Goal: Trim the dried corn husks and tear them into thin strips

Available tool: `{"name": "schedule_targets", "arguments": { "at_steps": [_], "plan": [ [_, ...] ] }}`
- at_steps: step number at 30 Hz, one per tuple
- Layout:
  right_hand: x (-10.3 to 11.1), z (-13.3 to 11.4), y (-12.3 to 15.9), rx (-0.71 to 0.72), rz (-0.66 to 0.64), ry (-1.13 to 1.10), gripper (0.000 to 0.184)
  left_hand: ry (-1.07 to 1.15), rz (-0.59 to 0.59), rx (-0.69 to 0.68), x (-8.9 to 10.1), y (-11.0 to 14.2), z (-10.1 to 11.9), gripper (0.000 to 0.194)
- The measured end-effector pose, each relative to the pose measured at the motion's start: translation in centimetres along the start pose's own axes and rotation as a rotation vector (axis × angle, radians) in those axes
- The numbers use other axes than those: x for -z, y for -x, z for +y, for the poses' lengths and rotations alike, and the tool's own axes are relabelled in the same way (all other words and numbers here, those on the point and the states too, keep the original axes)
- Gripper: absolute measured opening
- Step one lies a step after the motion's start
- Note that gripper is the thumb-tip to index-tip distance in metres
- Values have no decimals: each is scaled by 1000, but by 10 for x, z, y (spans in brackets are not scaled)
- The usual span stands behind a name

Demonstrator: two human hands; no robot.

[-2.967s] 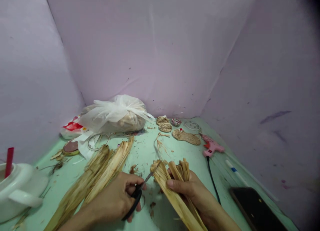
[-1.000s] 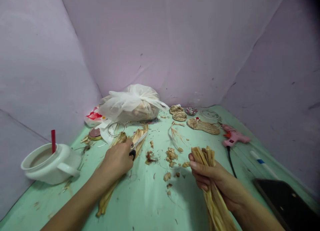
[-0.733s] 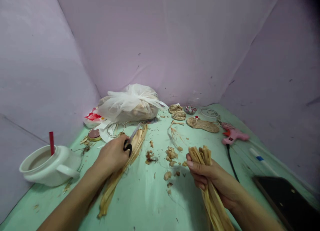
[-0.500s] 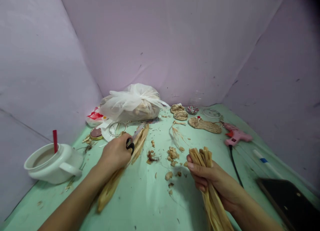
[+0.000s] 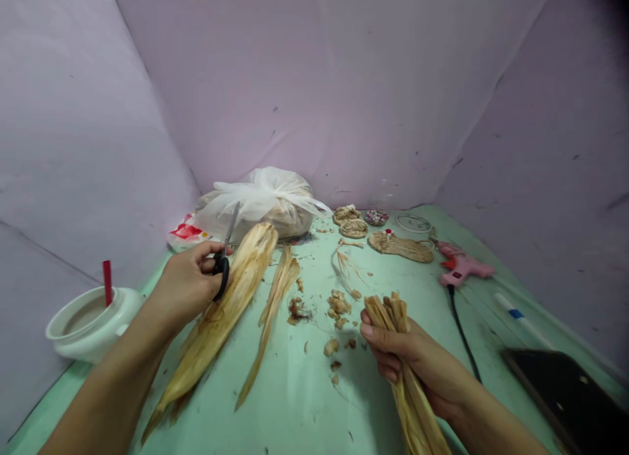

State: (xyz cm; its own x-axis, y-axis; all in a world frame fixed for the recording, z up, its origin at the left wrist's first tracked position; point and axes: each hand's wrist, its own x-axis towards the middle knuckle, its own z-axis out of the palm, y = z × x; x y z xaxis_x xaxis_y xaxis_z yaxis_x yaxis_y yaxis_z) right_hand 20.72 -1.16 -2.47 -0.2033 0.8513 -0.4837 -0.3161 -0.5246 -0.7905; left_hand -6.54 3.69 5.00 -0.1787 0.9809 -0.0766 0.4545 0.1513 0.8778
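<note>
My left hand [image 5: 194, 278] is closed around a pair of scissors [image 5: 222, 271] with black handles, the blades pointing up and away. A wide dried corn husk [image 5: 221, 334] runs along its right side, beneath the fingers; whether they grip it too, I cannot tell. Beside it on the table lies a thinner strip of husk [image 5: 268, 327]. My right hand [image 5: 407, 350] is wrapped around a bundle of corn husks [image 5: 388, 314], their cut ends level at the top and the long part hanging down toward me.
Husk crumbs [image 5: 339, 304] litter the middle of the green table. A stuffed white plastic bag [image 5: 265, 202] stands at the back. Braided sole-shaped pieces [image 5: 403, 246] and a pink glue gun [image 5: 464, 265] lie right, near a black phone [image 5: 560, 389]. A white pot [image 5: 93, 324] sits left.
My left hand has moved left and nearer, with the scissors now tilted upright. The wide husk has come into fuller view, apart from the thin strip. My right hand barely shifts.
</note>
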Motion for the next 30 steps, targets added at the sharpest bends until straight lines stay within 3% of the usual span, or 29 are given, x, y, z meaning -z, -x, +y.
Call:
{"name": "schedule_targets", "arguments": {
  "at_steps": [3,5,8,12,15,19,24,30],
  "plan": [
    [-2,0,0,16,17,-13,31,74,-30,3,-5,8,6,47],
    [-5,0,1,48,53,-23,31,161,-65,21,-18,19,8,46],
    [-9,1,2,88,76,-54,31,326,-144,64,-51,39,5,44],
    [-13,4,4,92,-4,-139,34,518,-365,185,-99,67,-11,41],
    [-14,5,5,83,-58,-178,37,585,-493,215,-119,78,-19,42],
    [-13,6,5,121,-7,-123,34,532,-564,188,-130,84,-19,35],
    [-14,10,4,186,-12,-15,36,512,-549,115,-139,90,-21,33],
    [-6,2,5,134,-13,-59,32,365,-594,30,-122,84,-16,29]
  ]
}}
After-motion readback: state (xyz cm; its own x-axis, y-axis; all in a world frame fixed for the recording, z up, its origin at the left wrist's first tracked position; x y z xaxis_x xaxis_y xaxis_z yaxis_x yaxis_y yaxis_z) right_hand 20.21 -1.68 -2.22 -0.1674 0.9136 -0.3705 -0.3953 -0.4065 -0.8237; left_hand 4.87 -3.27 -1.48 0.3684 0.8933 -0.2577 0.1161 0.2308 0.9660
